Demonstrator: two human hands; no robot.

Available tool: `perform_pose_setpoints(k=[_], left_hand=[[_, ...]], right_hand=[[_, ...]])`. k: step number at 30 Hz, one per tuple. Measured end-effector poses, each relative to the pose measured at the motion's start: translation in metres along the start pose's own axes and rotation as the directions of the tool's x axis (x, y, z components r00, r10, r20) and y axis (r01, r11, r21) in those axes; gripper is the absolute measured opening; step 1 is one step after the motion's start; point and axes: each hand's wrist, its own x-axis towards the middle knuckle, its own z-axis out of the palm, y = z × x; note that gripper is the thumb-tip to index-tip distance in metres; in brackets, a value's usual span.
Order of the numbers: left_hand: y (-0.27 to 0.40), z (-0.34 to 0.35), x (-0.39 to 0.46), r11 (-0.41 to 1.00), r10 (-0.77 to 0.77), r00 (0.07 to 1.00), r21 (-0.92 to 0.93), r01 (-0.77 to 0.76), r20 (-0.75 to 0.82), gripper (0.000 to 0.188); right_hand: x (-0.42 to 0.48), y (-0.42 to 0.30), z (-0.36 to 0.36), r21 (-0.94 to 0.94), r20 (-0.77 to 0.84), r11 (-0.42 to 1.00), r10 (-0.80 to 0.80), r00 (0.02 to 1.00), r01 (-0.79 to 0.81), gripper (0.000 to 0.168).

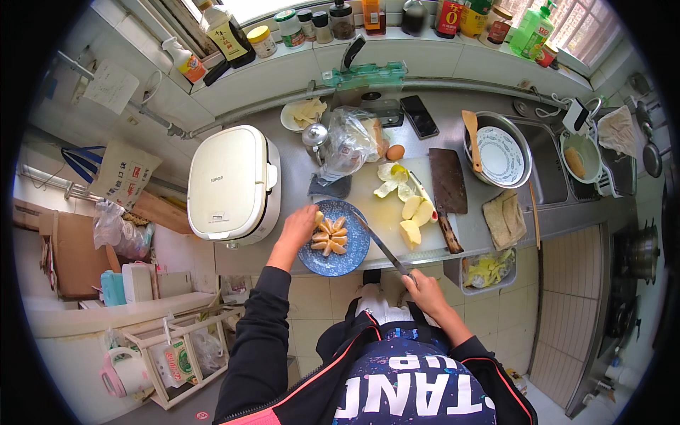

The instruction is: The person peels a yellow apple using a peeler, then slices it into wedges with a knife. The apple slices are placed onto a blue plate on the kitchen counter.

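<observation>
My left hand (299, 229) is at the left rim of a blue patterned plate (340, 265), its fingertips closed on a small pale fruit piece (319, 217). Orange segments (330, 234) lie fanned out in the middle of that plate. In my right hand (426, 293) is the handle of a knife (387, 249), its blade slanting up and left with the tip over the plate's right side. Peeled, cut pale-yellow fruit pieces, probably apple (410, 235), rest on a white cutting board (372, 197). Behind them are a green-and-white peel (390, 183) and a slim tool with a pale handle (421, 187).
A cleaver (448, 183) lies across the board's right edge. Left of the plate stands a white Supor cooker (228, 183). An egg (395, 152), plastic bag (345, 141) and phone (419, 117) sit behind. Rightward are a metal basin (526, 159), folded cloth (503, 220) and chopsticks (534, 218).
</observation>
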Motion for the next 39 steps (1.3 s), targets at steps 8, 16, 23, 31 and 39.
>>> perform_pose_setpoints(k=[8, 16, 23, 31, 39], left_hand=[[0.02, -0.014, -0.004, 1.0, -0.005, 0.998, 0.001, 0.005, -0.068, 0.037], [0.014, -0.009, -0.011, 0.979, -0.115, 0.974, -0.186, 0.079, -0.194, 0.033], [0.009, -0.021, -0.036, 0.896, -0.372, 0.862, -0.376, 0.237, -0.343, 0.039], [0.013, -0.023, -0.056, 0.896, -0.319, 0.941, -0.359, 0.262, -0.11, 0.044], [0.009, -0.005, -0.047, 0.922, -0.31, 0.936, -0.291, 0.254, -0.167, 0.036]], right_hand=[[0.004, -0.017, 0.005, -0.013, 0.048, 1.0, -0.007, 0.999, 0.007, 0.033], [0.004, -0.019, 0.007, -0.011, 0.066, 1.0, -0.016, 0.998, 0.017, 0.032], [0.006, -0.01, 0.009, -0.033, 0.045, 0.999, -0.014, 0.999, 0.016, 0.032], [0.009, -0.01, 0.013, -0.041, 0.075, 0.997, -0.067, 0.995, 0.07, 0.031], [0.008, -0.013, 0.011, -0.06, 0.092, 0.996, -0.052, 0.994, 0.058, 0.031]])
